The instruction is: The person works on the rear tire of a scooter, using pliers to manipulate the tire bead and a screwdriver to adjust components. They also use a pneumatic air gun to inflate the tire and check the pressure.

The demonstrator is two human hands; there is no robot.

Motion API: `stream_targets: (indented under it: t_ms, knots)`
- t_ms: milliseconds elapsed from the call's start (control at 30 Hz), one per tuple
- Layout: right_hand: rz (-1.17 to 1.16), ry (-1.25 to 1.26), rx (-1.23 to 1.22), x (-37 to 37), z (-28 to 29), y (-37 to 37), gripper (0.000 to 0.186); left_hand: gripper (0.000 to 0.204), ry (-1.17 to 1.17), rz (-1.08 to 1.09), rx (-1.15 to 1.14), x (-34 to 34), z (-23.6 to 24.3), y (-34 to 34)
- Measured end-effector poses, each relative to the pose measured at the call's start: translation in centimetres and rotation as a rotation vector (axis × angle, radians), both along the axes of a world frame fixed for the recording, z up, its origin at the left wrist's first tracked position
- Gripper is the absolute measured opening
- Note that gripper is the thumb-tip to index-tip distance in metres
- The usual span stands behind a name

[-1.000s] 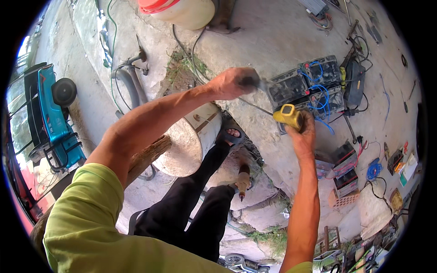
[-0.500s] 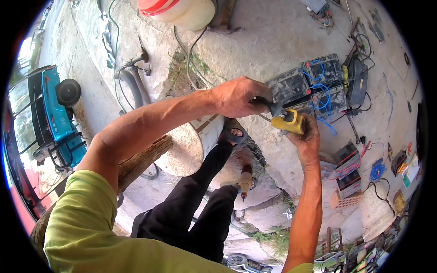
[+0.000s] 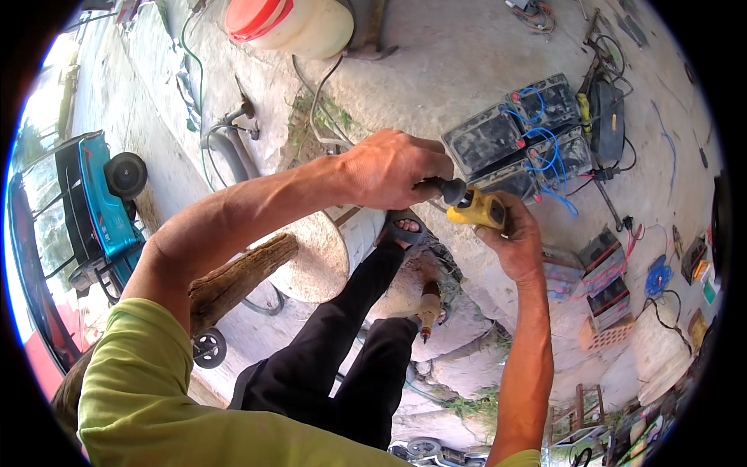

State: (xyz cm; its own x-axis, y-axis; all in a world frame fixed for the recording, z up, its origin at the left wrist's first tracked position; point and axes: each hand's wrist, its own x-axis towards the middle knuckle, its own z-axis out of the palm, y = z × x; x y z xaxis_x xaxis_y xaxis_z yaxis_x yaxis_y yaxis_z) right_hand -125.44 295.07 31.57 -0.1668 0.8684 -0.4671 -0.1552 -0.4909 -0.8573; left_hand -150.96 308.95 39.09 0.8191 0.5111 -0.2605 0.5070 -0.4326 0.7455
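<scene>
My left hand is closed around a dark grey plug with a rounded end. Its fingers hide most of the plug, and a thin grey cable runs beneath. Held from its right side by my right hand, a blocky yellow socket has a dark opening in it. The plug's end meets the near-left side of the socket; whether it is inserted, I cannot tell. Just beyond my hands, several dusty black batteries stand together on the ground, joined by blue wires.
Far ahead stands a white bucket with a red lid. A round stool top and a wooden post are by my left arm. To the right are more batteries by a brick. A bottle-like tool stands near my feet.
Both hands have come slightly left and nearer each other. The yellow socket has tilted and now sits closer against the plug. The whole view has shifted slightly.
</scene>
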Motion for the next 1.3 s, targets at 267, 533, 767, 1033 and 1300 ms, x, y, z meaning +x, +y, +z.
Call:
stream_targets:
  t_ms: [267,533,767,1033,1300]
  knots:
    - [0.125,-0.119,0.014,-1.6,2.6,-0.3,0.05,0.018,0.071,-0.209,0.048,-0.3,1.3,-1.0]
    - [0.147,-0.16,-0.002,-3.1,3.7,-1.3,0.047,0.02,-0.01,-0.118,0.045,-1.8,0.7,-3.2]
    - [-0.102,-0.752,0.341,-2.3,4.5,-3.3,0.059,0.029,0.466,0.009,-0.067,-2.1,-7.1,-3.2]
    - [-0.32,-0.653,-0.242,1.7,19.7,-36.6,0.02,0.042,0.408,-0.153,0.271,-10.6,-8.7,0.1]
    - [-0.946,-0.363,-0.577,-12.4,29.9,-69.4,0.03,0.026,0.528,0.114,-0.25,-16.7,5.7,-8.5]
